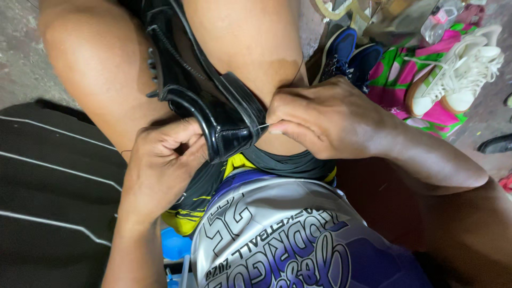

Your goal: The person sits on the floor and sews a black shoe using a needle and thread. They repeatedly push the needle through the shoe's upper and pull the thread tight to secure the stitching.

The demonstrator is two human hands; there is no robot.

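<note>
Black patent shoe [213,101] sits wedged btwn the person's knees, heel end toward the body. Left hand [162,160] is curled tight vs the heel; right hand [320,120] pinches a thin needle [263,126] at the heel edge. Blue sneakers [349,56] & white sneakers [458,69] lie on floor nearby.

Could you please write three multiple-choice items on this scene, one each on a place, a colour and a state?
1. Where is the glossy black leather shoe?
A. clamped between the person's knees
B. on the pink cloth
C. on a shelf

2. What colour is the pair of lace-up sneakers at the upper right?
A. red
B. white
C. black

3. What is the right hand doing?
A. lying open
B. pinching a thin needle at the shoe's edge
C. holding a brush

Answers: 1 A, legs flank it; 2 B, they lie white on pink cloth; 3 B, fingertips grip the needle while the left hand steadies the shoe.
</note>
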